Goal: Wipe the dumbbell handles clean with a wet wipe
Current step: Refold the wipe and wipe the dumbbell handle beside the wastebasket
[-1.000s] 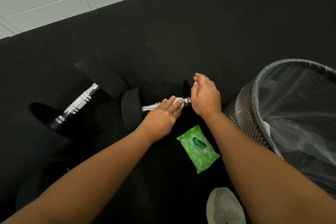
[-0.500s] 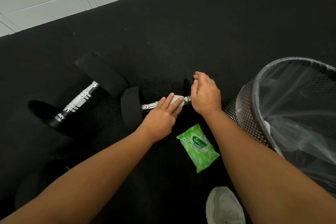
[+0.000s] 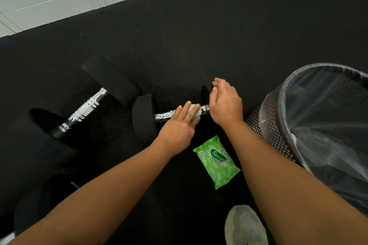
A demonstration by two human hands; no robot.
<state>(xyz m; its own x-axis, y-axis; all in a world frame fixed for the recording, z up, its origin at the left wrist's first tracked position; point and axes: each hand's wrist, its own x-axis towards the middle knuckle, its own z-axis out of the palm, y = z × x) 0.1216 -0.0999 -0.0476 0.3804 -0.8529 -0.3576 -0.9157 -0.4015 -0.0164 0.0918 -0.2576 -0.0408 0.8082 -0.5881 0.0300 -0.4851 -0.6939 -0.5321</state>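
Dumbbell handle [image 3: 165, 116] — shiny chrome, wet wipe [image 3: 194, 108] across

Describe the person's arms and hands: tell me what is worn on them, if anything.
Nothing is worn. The left forearm and right forearm are bare as far up as the view reaches, with no sleeve edge showing. The left hand and right hand have no gloves, and no watch, band or ring shows on the wrists or the visible fingers.

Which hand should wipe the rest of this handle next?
Left. The left hand presses the wipe onto the handle beside bare chrome; the right hand sits at the dumbbell end, no wipe visible.
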